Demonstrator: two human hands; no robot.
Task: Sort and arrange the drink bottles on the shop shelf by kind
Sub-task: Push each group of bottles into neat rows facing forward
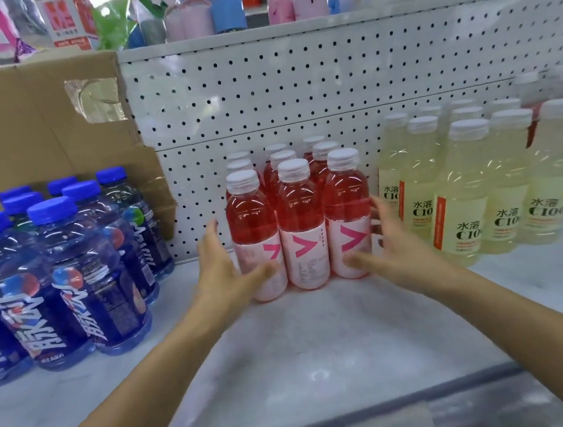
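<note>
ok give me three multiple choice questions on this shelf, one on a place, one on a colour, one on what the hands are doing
1. Where do the blue bottles stand, from the pink bottles? A) left B) right C) shelf above
2. What colour are the pink bottles' caps? A) blue B) white C) green
3. What are the left hand and right hand doing? A) lifting one bottle B) hanging idle C) pressing the pink group's sides
1 A: they stand at left, before the cardboard box. 2 B: every visible cap is white. 3 C: both touch its outer bottles.
</note>
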